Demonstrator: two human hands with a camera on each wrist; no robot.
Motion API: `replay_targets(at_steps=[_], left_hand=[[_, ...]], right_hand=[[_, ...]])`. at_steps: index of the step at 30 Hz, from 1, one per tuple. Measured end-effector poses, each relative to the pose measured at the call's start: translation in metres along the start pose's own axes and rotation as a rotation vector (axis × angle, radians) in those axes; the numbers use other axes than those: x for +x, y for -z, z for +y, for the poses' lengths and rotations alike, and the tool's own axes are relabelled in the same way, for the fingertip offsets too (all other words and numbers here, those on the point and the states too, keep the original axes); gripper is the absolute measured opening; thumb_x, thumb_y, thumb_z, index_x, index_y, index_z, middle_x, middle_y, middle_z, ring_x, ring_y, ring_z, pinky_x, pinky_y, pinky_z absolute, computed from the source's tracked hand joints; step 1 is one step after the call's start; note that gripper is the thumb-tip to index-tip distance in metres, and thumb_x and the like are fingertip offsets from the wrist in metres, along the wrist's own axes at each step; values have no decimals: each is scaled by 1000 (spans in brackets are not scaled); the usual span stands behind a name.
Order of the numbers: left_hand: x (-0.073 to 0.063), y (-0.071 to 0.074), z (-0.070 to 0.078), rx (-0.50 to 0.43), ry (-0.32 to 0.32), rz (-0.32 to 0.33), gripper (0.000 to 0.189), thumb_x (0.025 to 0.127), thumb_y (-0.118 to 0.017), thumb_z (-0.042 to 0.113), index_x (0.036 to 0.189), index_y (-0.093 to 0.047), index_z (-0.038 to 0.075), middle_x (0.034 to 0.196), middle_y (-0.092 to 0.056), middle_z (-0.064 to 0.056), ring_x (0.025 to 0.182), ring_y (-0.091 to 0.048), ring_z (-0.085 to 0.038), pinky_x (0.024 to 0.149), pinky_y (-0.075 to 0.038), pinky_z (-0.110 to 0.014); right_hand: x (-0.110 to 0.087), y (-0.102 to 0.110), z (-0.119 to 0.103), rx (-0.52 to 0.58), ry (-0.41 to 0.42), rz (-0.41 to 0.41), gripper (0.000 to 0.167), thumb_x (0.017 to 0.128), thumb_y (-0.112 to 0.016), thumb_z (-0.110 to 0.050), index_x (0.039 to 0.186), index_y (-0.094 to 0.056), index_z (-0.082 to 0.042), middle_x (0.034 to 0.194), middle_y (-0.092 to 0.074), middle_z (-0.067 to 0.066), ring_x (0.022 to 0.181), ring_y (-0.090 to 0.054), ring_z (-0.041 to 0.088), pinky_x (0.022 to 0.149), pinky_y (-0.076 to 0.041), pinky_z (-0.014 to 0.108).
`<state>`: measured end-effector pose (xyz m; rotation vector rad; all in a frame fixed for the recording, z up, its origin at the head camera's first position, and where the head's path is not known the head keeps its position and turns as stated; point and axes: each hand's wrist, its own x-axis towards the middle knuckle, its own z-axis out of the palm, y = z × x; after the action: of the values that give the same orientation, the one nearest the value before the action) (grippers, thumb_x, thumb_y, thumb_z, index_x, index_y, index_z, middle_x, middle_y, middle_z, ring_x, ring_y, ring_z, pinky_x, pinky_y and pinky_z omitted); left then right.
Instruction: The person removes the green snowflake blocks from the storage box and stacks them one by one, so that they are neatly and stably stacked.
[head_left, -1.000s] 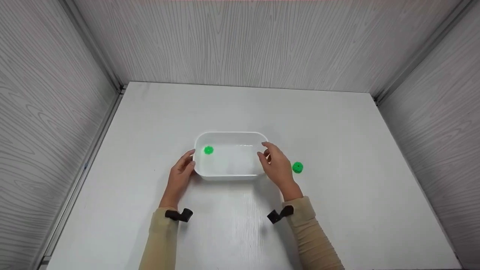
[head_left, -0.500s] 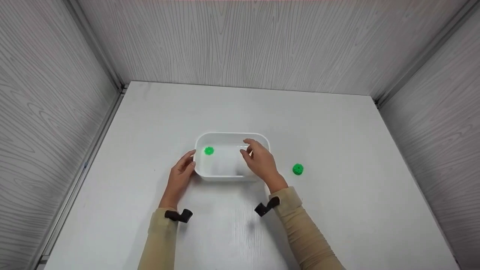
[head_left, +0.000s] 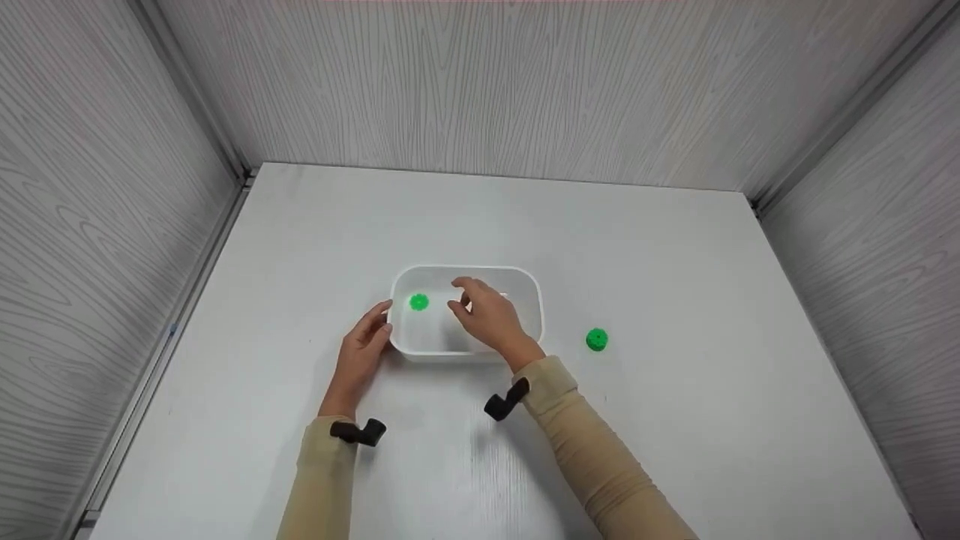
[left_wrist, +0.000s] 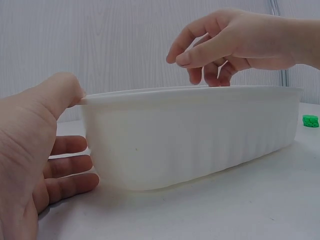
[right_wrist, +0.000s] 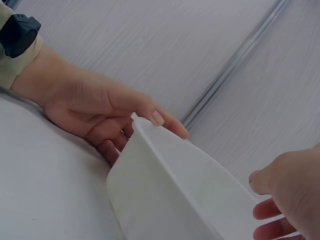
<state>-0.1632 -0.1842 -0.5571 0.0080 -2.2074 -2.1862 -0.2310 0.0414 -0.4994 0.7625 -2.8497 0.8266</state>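
A white plastic tub (head_left: pixel 439 354) with rounded corners stands on the white table. At its left end, my left hand (head_left: pixel 358 358) holds it, thumb over the rim and fingers against the outer wall, as the left wrist view shows. Inside the tub, toward its left end, lies a small green knobbly piece (head_left: pixel 419 301). My right hand (head_left: pixel 487 315) hovers above the tub's middle, fingers loosely bent, thumb and index finger apart with nothing between them. To the right of the tub sits a second green piece (head_left: pixel 597 340), round with a bumpy surface.
The white tabletop (head_left: pixel 675 420) is bounded by grey wood-grain panels (head_left: pixel 480 90) at the back and both sides. A black wrist camera (head_left: pixel 507 399) sits on each sleeve cuff.
My right hand has moved left from the tub's right end to over its middle. My left hand, the tub and both green pieces have stayed in place.
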Motion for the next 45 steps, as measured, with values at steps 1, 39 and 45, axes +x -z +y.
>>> replay_targets(at_steps=[1, 39, 45], left_hand=[[-1, 0, 2, 16, 0, 3, 43, 96, -52, 17, 138, -45, 9, 129, -51, -21, 116, -49, -34, 89, -44, -27], [5, 1, -20, 10, 0, 3, 41, 94, -55, 29, 135, -50, 25, 129, -53, -11, 114, -52, -24, 89, -46, -28], [6, 3, -21, 34, -32, 31, 41, 94, -56, 32, 134, -52, 25, 125, -55, -11, 111, -54, -23, 86, -47, -29]], right_hand=[[2, -3, -1, -7, 0, -10, 33, 93, -58, -26, 122, -55, -11, 93, -61, 4, 75, -58, 15, 64, -47, 31], [53, -54, -21, -50, -202, -313, 46, 88, -65, -29, 129, -53, -10, 118, -50, 9, 95, -56, 18, 83, -47, 34], [56, -63, -22, -82, -218, -337, 38, 88, -64, -25, 123, -58, -9, 111, -48, 8, 89, -54, 16, 80, -47, 32]])
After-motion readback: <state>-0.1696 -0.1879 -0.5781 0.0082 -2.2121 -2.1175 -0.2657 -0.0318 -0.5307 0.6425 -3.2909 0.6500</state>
